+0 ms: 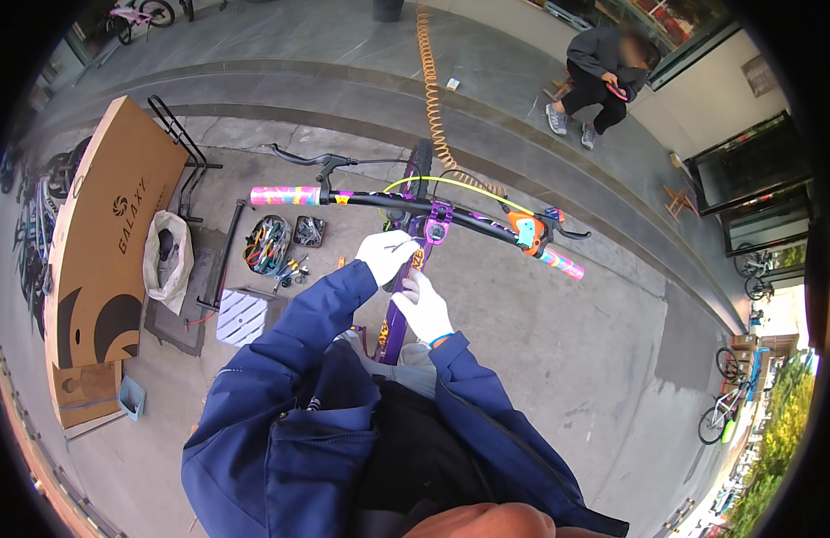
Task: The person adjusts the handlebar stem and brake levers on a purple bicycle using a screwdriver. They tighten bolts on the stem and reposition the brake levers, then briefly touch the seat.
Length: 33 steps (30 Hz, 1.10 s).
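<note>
The purple bike point(394, 335) stands before the person, its frame beneath the gloved left hand point(385, 257) and right hand point(424, 308); whether their bent fingers grip anything cannot be told. Tools point(268, 245), a sack point(168, 291) and a cardboard box point(106, 251) crowd the left.

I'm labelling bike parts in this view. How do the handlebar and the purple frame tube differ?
The handlebar is mostly black; the frame tube is purple with orange markings. The handlebar runs crosswise, while the frame tube runs lengthwise toward the person. The left hand and right hand are at the frame tube; neither is on the handlebar. Both parts belong to one bicycle.
</note>
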{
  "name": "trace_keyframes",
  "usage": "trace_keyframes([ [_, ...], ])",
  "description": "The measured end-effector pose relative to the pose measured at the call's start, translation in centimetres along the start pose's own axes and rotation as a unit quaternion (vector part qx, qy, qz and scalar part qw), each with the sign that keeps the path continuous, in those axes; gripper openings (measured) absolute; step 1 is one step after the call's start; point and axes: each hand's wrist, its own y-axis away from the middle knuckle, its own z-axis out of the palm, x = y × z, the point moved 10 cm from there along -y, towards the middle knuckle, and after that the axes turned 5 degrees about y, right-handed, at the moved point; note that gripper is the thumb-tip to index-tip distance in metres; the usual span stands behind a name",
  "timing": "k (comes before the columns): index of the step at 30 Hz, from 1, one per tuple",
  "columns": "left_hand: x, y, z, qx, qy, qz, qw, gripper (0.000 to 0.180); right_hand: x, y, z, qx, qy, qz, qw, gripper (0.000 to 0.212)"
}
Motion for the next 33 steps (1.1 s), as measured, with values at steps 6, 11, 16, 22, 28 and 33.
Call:
trace_keyframes([
  [6,2.6,-0.2,-0.4,-0.009,-0.182,0.062,0.981,0.023,-2.2,-3.3,-0.3,0.042,0.091,-0.032,0.994,0.049],
  [11,3.1,0.1,-0.5,0.004,-0.159,0.055,0.986,0.025,-3.7,-5.3,-0.4,0.059,0.142,-0.057,0.987,0.032],
  [16,3.0,0.5,-1.1,0.062,-0.229,0.108,0.965,0.025,-5.3,-5.1,-0.6,0.065,0.187,-0.105,0.975,0.024],
  [22,-2.3,1.9,-4.5,0.144,0.011,-0.026,0.989,0.024,-5.7,-4.2,-0.4,0.023,0.297,-0.173,0.939,0.025],
  [28,-1.4,2.7,-4.0,0.073,0.074,0.022,0.994,0.031,-11.2,-2.1,-6.3,0.004,0.44,-0.31,0.843,0.018],
  [33,-0.8,0.9,-2.1,0.088,0.186,-0.002,0.979,0.025,-20.2,-4.5,-10.5,-0.017,0.521,-0.3,0.799,0.02],
])
